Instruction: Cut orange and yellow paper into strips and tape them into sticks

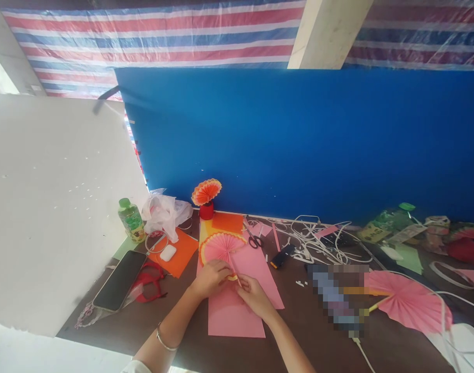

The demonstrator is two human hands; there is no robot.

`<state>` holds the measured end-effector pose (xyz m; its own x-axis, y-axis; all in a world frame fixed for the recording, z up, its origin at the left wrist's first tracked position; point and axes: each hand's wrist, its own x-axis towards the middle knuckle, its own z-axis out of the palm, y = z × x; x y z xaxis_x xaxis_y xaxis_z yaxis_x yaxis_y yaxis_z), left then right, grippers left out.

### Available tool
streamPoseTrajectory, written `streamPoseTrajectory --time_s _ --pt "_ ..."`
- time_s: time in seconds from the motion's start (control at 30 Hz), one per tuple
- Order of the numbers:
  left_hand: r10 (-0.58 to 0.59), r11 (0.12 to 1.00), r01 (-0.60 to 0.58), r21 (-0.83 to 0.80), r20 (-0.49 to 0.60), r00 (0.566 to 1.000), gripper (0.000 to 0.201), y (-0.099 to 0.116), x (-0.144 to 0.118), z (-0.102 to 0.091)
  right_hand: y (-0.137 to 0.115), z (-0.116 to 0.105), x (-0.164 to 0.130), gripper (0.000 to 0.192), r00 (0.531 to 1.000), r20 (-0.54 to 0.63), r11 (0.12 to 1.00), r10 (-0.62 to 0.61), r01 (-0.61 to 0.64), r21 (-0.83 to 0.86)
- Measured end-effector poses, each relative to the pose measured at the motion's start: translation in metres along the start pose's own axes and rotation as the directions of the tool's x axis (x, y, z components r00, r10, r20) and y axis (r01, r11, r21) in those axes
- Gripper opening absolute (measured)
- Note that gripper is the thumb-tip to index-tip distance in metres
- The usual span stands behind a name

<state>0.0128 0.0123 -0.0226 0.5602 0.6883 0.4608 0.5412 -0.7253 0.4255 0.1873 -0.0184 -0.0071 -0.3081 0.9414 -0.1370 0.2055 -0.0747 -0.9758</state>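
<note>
- Closest in: both forearms come up from 6 o'clock and meet over the pink paper sheets (237, 305) on the bench (322, 336). There's a thin bangle (163, 340) on the left wrist.
- Left hand (210, 277): fingers curled down on the bottom edge of the pink pleated paper fan (221, 247), grip closed on the folds where they gather, at about 11 o'clock from the right hand.
- Right hand (253, 293): fingertips pinching what looks like a thin pink stick or strip at the fan's base. It's small, so I can't swear what exactly is in that grip.
- Progress, my read: the fan is already pleated and spread to a half circle with an orange rim, so the folding looks done. What seems left is the handle end, not yet clearly finished.
- Out at 3 o'clock lies a bigger pink fan on a stick (407, 303), looking complete.
- A bit further: scissors (253, 238) at 1 o'clock from the hands, phone (119, 280) at 9 o'clock, earbud case (168, 253) on orange paper (184, 248).
- Far end, 12 o'clock: a small orange fan in a red holder (206, 197), green bottle (131, 221) at 10 o'clock, tangled white cables (310, 238), then the blue board (318, 145).
</note>
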Motion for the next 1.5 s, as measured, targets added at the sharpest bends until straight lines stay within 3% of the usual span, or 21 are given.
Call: streamPoseTrajectory --time_s 0.07,0.17,0.33,0.47,0.7,1.13,1.5 --pt "-0.032 0.999 0.032 -0.027 -0.006 0.999 0.023 0.0 0.0 -0.001 0.002 0.001 0.0 0.032 0.995 -0.102 0.999 0.016 -0.02 -0.045" --pt "-0.091 0.994 0.09 -0.061 -0.008 0.996 0.026 0.004 0.0 -0.002 0.003 0.005 -0.001 0.031 0.969 -0.239 0.991 -0.057 0.025 -0.135" --pt "-0.202 0.978 0.196 -0.073 -0.08 0.976 0.011 0.015 0.002 0.005 0.006 0.016 -0.003 0.028 0.94 -0.298 0.953 -0.163 0.073 -0.293" --pt "-0.26 0.965 0.254 -0.062 -0.112 0.959 0.012 0.019 0.002 0.014 0.01 0.025 -0.005 0.031 0.931 -0.32 0.956 -0.176 0.084 -0.281" --pt "-0.292 0.956 0.285 -0.069 -0.136 0.947 0.017 0.019 -0.001 0.02 0.01 0.032 -0.006 0.032 0.925 -0.323 0.952 -0.198 0.104 -0.287" --pt "-0.304 0.952 0.295 -0.087 -0.127 0.944 0.018 0.019 0.0 0.017 0.0 0.016 -0.004 0.03 0.92 -0.314 0.912 -0.233 0.095 -0.399" --pt "-0.315 0.948 0.303 -0.1 -0.14 0.939 0.019 0.023 0.002 0.011 -0.01 -0.01 0.008 0.031 0.921 -0.2 0.734 -0.335 0.122 -0.668"
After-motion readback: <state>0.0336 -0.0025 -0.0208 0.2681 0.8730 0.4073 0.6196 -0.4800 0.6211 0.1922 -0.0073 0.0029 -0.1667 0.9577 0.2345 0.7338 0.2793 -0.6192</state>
